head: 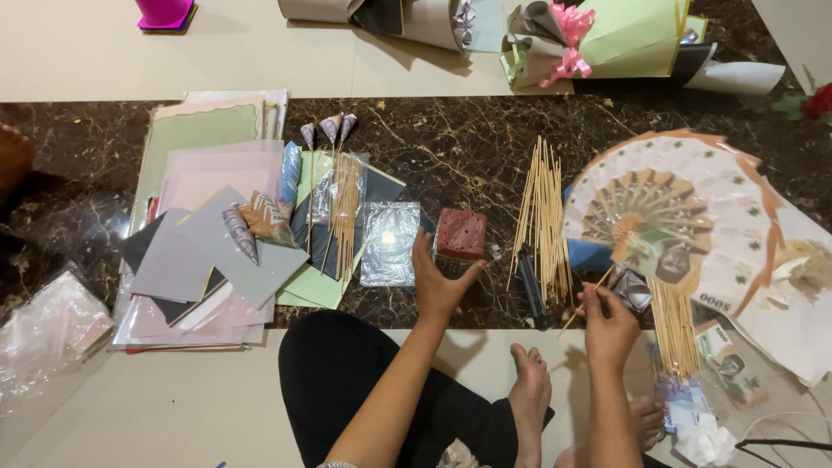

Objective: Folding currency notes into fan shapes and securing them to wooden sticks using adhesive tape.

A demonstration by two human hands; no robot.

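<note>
My left hand (439,282) reaches toward a small reddish-brown block with holes (460,233) on the dark marble floor, fingers spread and touching its near edge. My right hand (605,321) pinches a thin wooden skewer (586,299) that slants up to the right. Just beyond it lies a round fan of folded banknotes (667,204) on skewers. A loose bundle of wooden skewers (542,212) lies between the block and the fan, with a dark tube-shaped tool (530,286) beside it.
A stack of coloured paper sheets (212,234) lies at the left, with clear plastic wrappers (390,243) and cone-tipped skewers (334,130). Wrapped paper bouquets (598,39) lie at the far edge. Loose banknotes (724,364) and more skewers (672,325) sit at the right. My bare feet (529,390) rest below.
</note>
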